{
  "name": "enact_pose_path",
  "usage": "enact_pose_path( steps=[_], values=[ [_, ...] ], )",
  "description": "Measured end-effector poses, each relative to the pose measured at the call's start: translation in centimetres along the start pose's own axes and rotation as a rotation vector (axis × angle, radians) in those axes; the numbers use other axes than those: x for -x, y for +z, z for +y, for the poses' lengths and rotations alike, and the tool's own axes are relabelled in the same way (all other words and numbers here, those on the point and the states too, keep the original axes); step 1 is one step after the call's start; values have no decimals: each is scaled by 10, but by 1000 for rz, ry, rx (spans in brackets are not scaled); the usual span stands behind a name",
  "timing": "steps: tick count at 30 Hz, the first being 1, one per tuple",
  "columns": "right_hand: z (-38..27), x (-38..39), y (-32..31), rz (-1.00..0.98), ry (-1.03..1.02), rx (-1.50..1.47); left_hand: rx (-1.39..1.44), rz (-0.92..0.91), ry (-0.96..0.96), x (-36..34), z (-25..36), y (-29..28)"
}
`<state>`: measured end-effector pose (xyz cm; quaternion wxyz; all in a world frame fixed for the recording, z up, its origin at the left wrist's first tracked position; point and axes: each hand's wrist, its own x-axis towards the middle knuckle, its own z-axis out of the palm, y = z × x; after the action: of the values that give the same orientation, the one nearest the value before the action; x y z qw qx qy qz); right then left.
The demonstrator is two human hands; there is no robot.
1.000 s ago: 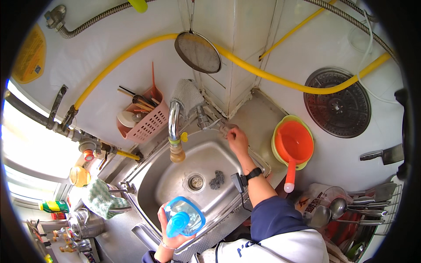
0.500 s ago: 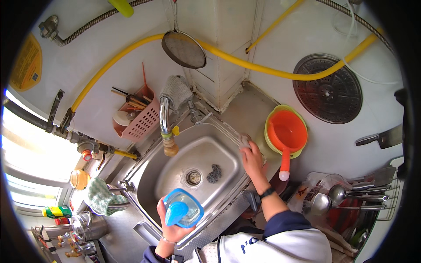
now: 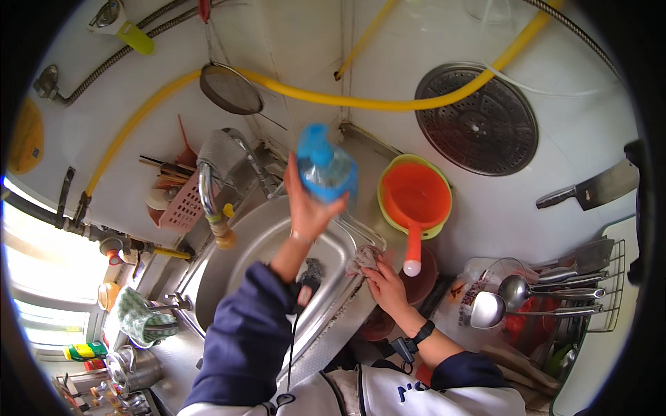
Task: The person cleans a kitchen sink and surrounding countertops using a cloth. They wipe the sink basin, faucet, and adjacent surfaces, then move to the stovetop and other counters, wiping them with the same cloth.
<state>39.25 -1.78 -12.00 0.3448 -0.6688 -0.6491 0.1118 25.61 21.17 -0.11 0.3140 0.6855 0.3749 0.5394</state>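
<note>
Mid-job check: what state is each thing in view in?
Sink, no standing water visible
Tap, no flow visible
Blue pump bottle, raised, gripped in the left hand
Greyish cloth, crumpled under the right hand, at the sink's rim
Dark scouring pad, lying in the sink
Orange dipper, resting in the green bowl
Strainer, hanging
Pink basket, holding utensils

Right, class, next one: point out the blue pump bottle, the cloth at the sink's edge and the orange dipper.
Blue pump bottle (image 3: 331, 175): head view, on its body below the pump.
Cloth (image 3: 362, 260): head view, on its crumpled middle.
Orange dipper (image 3: 414, 196): head view, inside its bowl.
</note>
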Motion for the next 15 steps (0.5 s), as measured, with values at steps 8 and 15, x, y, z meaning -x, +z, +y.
enact_pose_path(
  steps=[8, 15],
  values=[
    [30, -47, -10, 149, -17, 65, -120, 2, -22, -42, -48, 62],
    [4, -20, 27, -101, -195, 57, -269, -460, -12, 48, -59, -18]
  ],
)
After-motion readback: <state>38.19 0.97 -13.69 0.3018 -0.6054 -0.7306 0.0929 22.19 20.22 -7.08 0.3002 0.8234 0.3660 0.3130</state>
